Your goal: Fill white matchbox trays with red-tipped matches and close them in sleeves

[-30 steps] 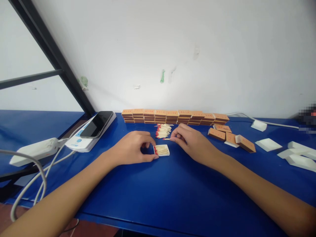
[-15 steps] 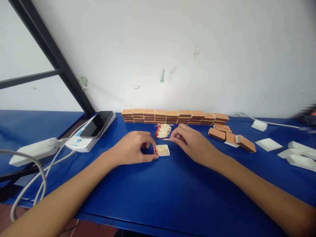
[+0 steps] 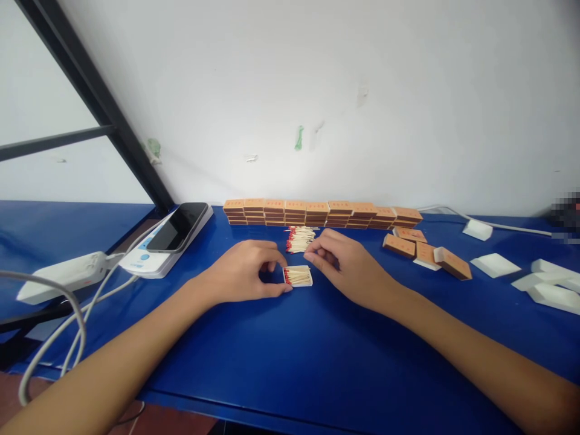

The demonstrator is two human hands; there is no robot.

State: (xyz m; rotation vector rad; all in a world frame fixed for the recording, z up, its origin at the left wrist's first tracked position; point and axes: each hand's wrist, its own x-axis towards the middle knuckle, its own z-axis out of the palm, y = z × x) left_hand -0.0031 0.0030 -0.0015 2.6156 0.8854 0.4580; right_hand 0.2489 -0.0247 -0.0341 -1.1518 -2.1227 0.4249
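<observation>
A small white matchbox tray (image 3: 310, 281) lies on the blue table, filled with red-tipped matches (image 3: 297, 276). My left hand (image 3: 248, 269) grips the tray's left end, thumb at the front corner and index finger at the back corner. Just above and right of the tray is my right hand (image 3: 339, 261), thumb and index fingertips drawn close together, other fingers curled. No match shows between those fingertips. Behind the tray lies a loose pile of matches (image 3: 299, 239), heads to the left, close to my right fingertips.
Stacked orange-brown matchboxes (image 3: 294, 211) form a row along the wall. Several loose matchbox sleeves (image 3: 399, 245) lie at the right, with white trays (image 3: 495, 265) beyond them. At the left are a phone (image 3: 178, 227) on a white device, a power strip (image 3: 63, 277) and looping cables.
The match held in my right hand has left its fingertips. That hand has shifted slightly left, toward the tray and pile. My left hand stays on the tray.
</observation>
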